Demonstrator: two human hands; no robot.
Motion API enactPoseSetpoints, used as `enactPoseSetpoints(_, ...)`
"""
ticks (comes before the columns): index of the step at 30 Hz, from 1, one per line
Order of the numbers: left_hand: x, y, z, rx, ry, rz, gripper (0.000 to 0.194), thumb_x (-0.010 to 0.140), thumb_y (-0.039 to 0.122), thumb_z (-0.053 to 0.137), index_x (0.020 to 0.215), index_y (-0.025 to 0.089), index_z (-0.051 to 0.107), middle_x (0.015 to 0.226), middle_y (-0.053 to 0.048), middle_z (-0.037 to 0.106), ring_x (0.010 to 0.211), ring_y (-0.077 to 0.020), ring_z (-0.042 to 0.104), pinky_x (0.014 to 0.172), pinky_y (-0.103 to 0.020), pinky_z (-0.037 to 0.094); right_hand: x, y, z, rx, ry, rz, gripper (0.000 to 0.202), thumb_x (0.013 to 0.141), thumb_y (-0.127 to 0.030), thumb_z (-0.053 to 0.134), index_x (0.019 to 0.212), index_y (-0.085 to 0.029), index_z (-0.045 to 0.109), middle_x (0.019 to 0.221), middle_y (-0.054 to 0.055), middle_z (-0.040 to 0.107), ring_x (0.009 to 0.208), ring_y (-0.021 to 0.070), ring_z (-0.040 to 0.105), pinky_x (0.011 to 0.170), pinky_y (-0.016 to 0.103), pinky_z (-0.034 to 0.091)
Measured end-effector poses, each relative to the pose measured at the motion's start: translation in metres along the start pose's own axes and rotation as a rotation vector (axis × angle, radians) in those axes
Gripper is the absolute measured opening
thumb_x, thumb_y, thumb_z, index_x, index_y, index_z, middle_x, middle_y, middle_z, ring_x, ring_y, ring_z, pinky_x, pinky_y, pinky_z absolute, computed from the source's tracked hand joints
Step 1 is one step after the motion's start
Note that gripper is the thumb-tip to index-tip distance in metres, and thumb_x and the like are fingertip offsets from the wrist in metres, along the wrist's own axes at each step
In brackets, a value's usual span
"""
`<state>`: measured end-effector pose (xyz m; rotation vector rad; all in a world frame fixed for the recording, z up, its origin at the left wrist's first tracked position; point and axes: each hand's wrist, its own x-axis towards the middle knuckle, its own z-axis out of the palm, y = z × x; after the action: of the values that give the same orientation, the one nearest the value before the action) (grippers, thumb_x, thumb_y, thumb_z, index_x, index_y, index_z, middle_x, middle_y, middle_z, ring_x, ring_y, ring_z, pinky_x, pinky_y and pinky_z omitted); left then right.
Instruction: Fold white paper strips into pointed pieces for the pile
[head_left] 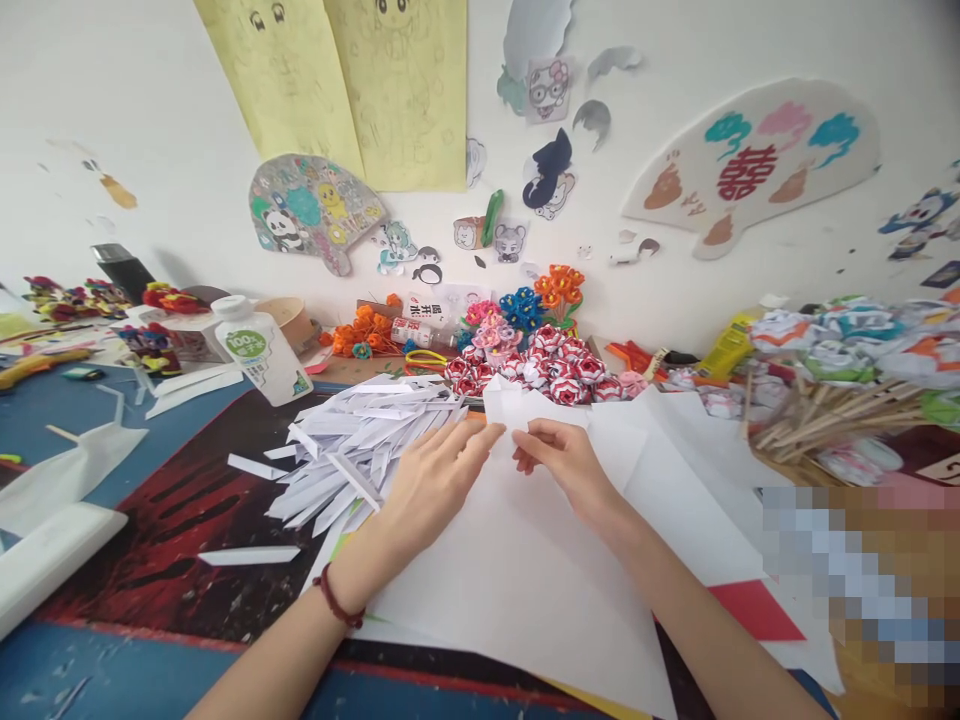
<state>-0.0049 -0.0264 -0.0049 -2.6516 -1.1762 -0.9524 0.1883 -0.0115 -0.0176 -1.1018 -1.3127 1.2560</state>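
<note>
My left hand (442, 465), with a dark red bracelet on the wrist, has its fingers closed together at the edge of a small piece of white paper (504, 400). Facing it, my right hand (566, 460) pinches at the same paper with thumb and forefinger, the other fingers curled. White against white, the outline of that piece is hard to make out. Below both hands lie large white sheets (540, 580). A heap of folded white paper strips (352, 450) lies just left of my left hand, and a single strip (251, 556) rests on the dark mat.
Behind the hands are red-and-white paper flowers (559, 365) and orange flowers (364, 330). A white bottle (262, 350) stands at the back left. Wooden sticks (840, 415) with paper flowers lie on the right. A red sheet (757, 610) shows under white paper.
</note>
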Motion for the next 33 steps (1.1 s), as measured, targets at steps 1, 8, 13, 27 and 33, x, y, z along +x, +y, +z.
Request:
enactPoseSetpoints(1,-0.001,-0.002,-0.001,0.067,-0.015,0.076,0.03,0.093,0.016,0.041,0.12,0.023,0.053,0.11,-0.008,0.063,0.095,-0.0197,0.059,0.08,-0.031,0.042,0.0,-0.001,0.0,-0.001,-0.005,-0.004,0.031,0.074,-0.045,0.069,0.068,-0.015,0.064,0.064,0.003,0.064,0.057,0.014,0.058,0.057,0.028,0.046)
enactPoseSetpoints(8,-0.004,-0.013,0.0,0.09,-0.018,0.191,0.027,0.093,0.013,0.04,0.103,0.025,0.062,0.098,-0.005,0.066,0.082,-0.0168,0.055,0.07,-0.03,0.035,-0.003,-0.002,-0.001,0.016,-0.045,-0.036,0.028,0.077,-0.042,0.068,0.071,-0.015,0.067,0.064,0.004,0.064,0.06,0.0152,0.06,0.059,0.028,0.047)
enactPoseSetpoints(13,0.003,-0.004,0.002,-0.194,0.039,-0.049,0.016,0.092,0.024,0.049,0.089,0.022,0.065,0.089,-0.005,0.062,0.084,-0.0176,0.054,0.074,-0.029,0.04,-0.005,-0.005,0.001,0.018,-0.066,-0.063,0.029,0.075,-0.044,0.069,0.072,-0.015,0.068,0.063,0.003,0.063,0.06,0.0145,0.058,0.06,0.028,0.047)
enactPoseSetpoints(27,0.009,0.004,0.003,-0.643,-0.028,-0.548,0.025,0.087,0.039,0.053,0.076,0.017,0.06,0.072,-0.001,0.06,0.068,-0.0132,0.052,0.06,-0.023,0.037,-0.013,-0.011,0.009,0.12,-0.116,-0.024,0.023,0.075,-0.036,0.071,0.087,-0.016,0.073,0.078,0.005,0.069,0.068,0.0163,0.063,0.065,0.03,0.05)
enactPoseSetpoints(33,0.007,0.008,0.004,-0.641,0.016,-0.558,0.026,0.087,0.038,0.054,0.071,0.017,0.055,0.065,0.002,0.053,0.061,-0.0107,0.045,0.058,-0.023,0.034,-0.013,-0.009,0.012,0.137,-0.173,0.024,0.026,0.074,-0.034,0.072,0.093,-0.016,0.073,0.08,0.006,0.071,0.069,0.0173,0.065,0.065,0.031,0.051)
